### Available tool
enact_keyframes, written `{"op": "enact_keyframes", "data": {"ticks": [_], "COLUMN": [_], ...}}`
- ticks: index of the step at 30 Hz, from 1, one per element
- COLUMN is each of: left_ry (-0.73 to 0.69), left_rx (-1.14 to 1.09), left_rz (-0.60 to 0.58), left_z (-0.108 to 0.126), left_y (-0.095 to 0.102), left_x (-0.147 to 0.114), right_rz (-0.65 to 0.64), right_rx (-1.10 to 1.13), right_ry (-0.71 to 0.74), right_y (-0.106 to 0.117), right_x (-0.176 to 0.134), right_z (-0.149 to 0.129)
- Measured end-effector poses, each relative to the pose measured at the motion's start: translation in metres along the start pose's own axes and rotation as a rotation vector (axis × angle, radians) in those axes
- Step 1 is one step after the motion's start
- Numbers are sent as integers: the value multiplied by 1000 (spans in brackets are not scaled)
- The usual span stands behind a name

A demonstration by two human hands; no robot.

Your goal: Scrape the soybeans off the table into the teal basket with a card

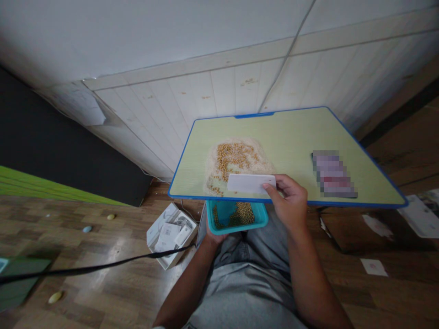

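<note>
White-panelled wall (219, 93) backs a blue-edged bench (291, 130) in the head view, where a person's right hand (290, 198) grips a white card (248, 183) just beyond a teal tub (225, 210) of beans, the left hand (216, 237), partly hidden, grasping the tub from beneath; loose yellow beans (228, 155) and pale grains (264, 161) lie farther beyond the tub, a blurred flat object (334, 176) to its right

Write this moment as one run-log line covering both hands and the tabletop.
left hand: at near side of teal tray, grip hidden | right hand: gripping white card | table: tan beans among pale grains
</note>
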State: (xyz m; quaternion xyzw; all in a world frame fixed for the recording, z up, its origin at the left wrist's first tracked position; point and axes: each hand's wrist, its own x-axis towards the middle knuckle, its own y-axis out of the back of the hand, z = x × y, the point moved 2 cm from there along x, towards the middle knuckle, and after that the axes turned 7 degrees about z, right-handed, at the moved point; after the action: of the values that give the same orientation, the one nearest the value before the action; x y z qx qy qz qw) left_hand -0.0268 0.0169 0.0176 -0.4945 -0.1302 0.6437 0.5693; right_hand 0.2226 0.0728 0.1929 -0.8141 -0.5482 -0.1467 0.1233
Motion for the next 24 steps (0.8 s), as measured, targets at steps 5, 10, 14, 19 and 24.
{"op": "enact_keyframes", "data": {"ticks": [5,10,14,19,24], "left_ry": [32,40,34,-22,-19], "left_rx": [16,19,15,2,33], "left_rz": [7,32,14,46,14], "left_z": [3,0,-2,-3,-1], "left_y": [-2,3,6,6,-1], "left_x": [-4,0,2,2,1], "right_rz": [-85,-88,-41,-43,-70], "right_rx": [48,73,58,35,44], "right_ry": [-42,-57,-45,-33,-46], "right_y": [-3,-7,-13,-24,-26], "right_x": [-1,-2,-5,-7,-6], "right_z": [-1,-1,-2,-1,3]}}
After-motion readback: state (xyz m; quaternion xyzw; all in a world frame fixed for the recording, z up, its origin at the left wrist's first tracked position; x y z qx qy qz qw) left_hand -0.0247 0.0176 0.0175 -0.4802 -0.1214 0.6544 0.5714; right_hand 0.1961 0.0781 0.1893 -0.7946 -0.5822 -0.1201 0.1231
